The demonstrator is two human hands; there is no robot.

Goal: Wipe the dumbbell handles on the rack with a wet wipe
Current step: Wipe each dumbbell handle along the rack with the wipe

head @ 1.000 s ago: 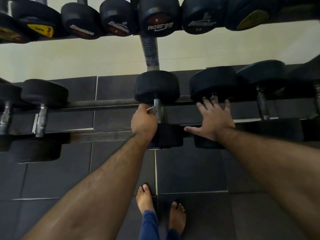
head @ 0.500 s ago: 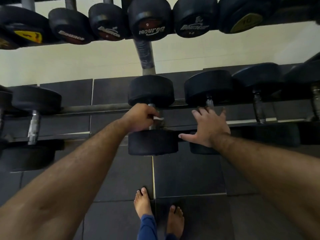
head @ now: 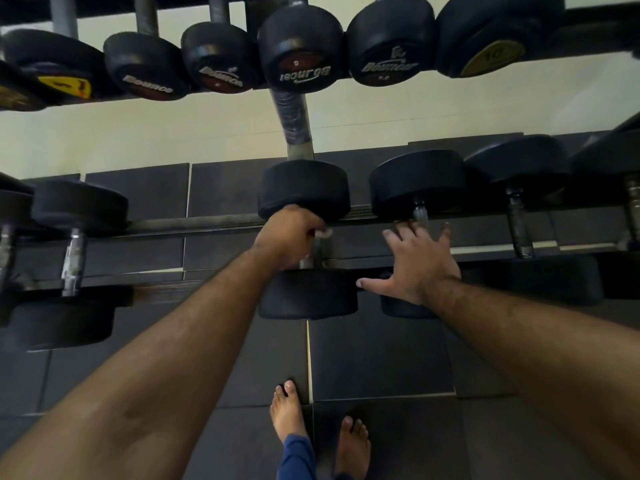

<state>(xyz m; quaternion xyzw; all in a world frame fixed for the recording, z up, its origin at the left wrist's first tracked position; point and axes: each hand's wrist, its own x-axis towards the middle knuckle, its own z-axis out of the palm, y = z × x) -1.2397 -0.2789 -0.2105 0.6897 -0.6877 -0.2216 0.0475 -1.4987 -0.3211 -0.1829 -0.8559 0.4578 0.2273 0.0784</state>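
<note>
Item: lower-tier dumbbell, middle of the rack. Its handle is being gripped by the left hand, whose fingers are curling round the bar with the wet wipe bunched inside; only white scraps of the wipe are showing, at the fingertips and under the heel of the hand. The hand is sitting at the far end of the handle, right up against the rear head.

Item: neighbouring dumbbell, just to the right on the same tier. The right hand is lying over it with fingers spread and straight, holding nothing (whether it is pressing on the handle or only hovering above it cannot be told; most of that handle is hidden beneath the palm).

Item: further lower-tier dumbbells, one pair to the left, two more to the right. Nothing is touching their handles.

Item: upper-tier dumbbells, heads facing the camera, handles mostly out of sight.

Progress, as a judgement: wiping is under way on the middle handle only. Whether any handle is already clean is not showing, since no handle is looking wet or different from the others. Most of the rack, by appearances, is still waiting.
</note>
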